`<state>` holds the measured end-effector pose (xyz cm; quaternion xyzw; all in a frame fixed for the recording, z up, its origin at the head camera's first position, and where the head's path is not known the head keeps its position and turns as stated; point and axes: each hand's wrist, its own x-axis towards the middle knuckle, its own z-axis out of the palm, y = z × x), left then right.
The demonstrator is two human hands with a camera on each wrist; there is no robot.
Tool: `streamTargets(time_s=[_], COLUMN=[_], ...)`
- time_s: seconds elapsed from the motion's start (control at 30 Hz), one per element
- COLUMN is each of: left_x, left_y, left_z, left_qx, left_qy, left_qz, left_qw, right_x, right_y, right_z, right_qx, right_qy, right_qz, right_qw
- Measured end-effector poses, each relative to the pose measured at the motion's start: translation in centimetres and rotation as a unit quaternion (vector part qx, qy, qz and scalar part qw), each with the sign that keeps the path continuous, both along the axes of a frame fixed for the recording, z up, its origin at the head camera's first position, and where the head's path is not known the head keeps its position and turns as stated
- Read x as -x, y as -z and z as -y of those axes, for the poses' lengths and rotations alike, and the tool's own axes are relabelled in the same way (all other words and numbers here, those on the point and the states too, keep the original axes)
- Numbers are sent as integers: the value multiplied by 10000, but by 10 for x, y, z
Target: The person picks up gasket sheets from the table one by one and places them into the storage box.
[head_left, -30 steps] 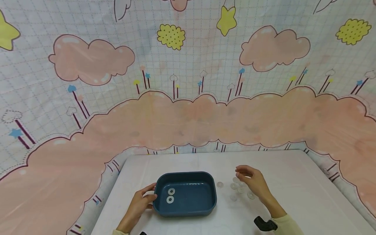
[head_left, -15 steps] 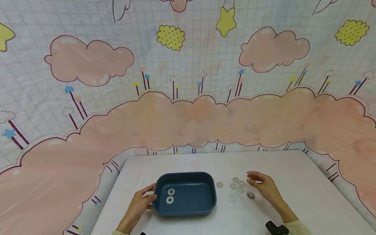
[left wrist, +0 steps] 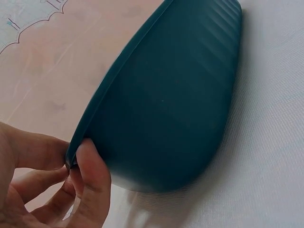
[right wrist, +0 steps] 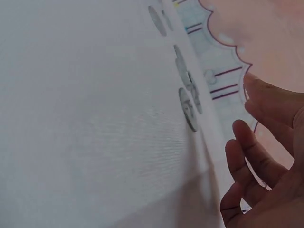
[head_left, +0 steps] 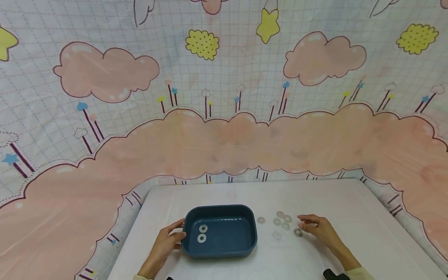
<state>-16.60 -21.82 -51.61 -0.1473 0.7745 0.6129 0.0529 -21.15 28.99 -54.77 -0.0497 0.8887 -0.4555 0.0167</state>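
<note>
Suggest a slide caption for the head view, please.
Left hand grips blue tray; right hand reaches toward loose washers.

The right hand (head_left: pixel 320 228) has dropped from above the washers (head_left: pixel 285 225) to beside them.

Staged recording booth rather than a lived-in room. Shown by printed cartoon backdrop (head_left: pixel 224 128) of pink clouds, stars and grid, hung beyond the hands and wrapping both sides, and by plain white bench (head_left: pixel 350 202) under the hands.
</note>
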Motion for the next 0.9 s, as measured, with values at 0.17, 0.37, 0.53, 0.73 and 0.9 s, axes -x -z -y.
streamTargets(time_s=[0.17,0.37,0.53,0.73,0.9], left_x=[0,0,0,1,1], left_y=[0,-1,0,0,-2], left_z=[1,0,1,0,-3], left_qx=[11,22,-37,-24,-8], left_qy=[-16,-6,47,30,2], left_qz=[1,1,-90,-89,-58], left_qw=[10000,10000,9999,10000,10000], right_x=[1,-1,-1,2,3], right_y=[6,10,13,14,16], right_z=[-1,1,2,1,0], right_qx=[-119,-475,-573,-608,-632], right_qy=[-86,52,47,-87,-132], right_qz=[-31,53,165,107,95], right_qw=[9999,9988,9982,9981,9979])
